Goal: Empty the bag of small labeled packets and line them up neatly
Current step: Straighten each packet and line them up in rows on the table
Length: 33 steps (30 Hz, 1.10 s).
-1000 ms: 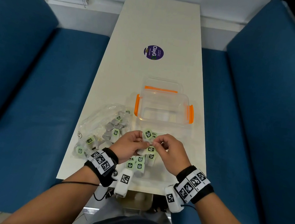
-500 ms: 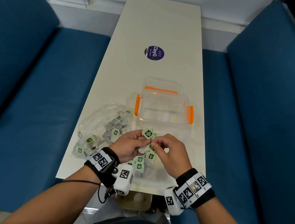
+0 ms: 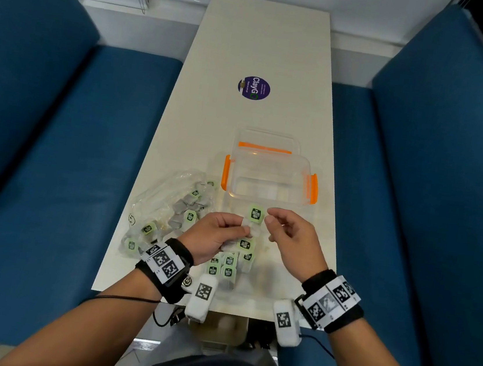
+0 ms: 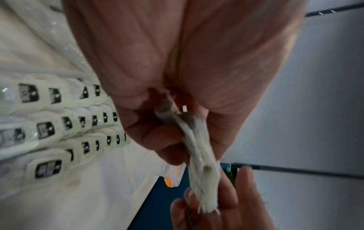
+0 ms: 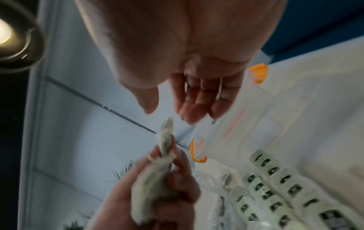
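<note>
Head view: your left hand (image 3: 215, 237) pinched a small pale-green labeled packet (image 3: 255, 215) above the white table (image 3: 266, 49), with your right hand (image 3: 291, 240) loosely curled beside it, holding nothing. Left wrist view: finished rows of packets (image 4: 65, 124) lay below. Right wrist view: only a fingertip grip showed, so it could slip and scatter those rows.

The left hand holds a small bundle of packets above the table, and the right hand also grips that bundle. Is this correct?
Not quite: the left hand holds the bundle of packets, but the right hand is open beside it, gripping nothing. The right wrist view shows this.
</note>
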### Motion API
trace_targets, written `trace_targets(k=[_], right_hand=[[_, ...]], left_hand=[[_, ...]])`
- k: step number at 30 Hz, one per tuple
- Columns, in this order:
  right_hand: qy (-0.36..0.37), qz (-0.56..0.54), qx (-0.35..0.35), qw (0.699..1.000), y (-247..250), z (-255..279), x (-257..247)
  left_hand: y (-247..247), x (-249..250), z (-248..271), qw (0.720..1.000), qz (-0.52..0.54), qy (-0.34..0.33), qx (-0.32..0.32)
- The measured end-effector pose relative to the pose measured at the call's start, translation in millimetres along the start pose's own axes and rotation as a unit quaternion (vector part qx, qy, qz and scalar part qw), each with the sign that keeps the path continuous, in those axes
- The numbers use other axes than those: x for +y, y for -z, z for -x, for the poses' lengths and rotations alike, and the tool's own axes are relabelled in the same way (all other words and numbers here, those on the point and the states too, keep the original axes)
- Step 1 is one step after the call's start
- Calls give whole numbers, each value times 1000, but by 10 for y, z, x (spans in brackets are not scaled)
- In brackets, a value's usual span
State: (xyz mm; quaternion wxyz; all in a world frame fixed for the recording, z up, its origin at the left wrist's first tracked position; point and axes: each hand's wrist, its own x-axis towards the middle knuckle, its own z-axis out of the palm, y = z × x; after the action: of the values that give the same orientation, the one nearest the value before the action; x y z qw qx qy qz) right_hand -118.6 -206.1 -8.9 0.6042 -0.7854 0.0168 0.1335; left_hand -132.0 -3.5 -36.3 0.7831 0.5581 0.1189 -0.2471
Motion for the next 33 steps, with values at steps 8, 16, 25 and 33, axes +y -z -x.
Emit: trace_targets(k=[8,16,25,33], right_hand=[[-5,42,-54,998,-43,-170,-11],[-25,84,-99,991,-114,-123,231],[-181,260,-181,931,-171,-136,1081],[-190,320,-169,912,-435,-30,1143]], left_hand=[[-11,86,34,967,-247,-65,-20],[58,-11,-16,972,-230,-51,6],[317,-239,-32,984,-100,56,135],[387,-347,12,985,22,63,158]])
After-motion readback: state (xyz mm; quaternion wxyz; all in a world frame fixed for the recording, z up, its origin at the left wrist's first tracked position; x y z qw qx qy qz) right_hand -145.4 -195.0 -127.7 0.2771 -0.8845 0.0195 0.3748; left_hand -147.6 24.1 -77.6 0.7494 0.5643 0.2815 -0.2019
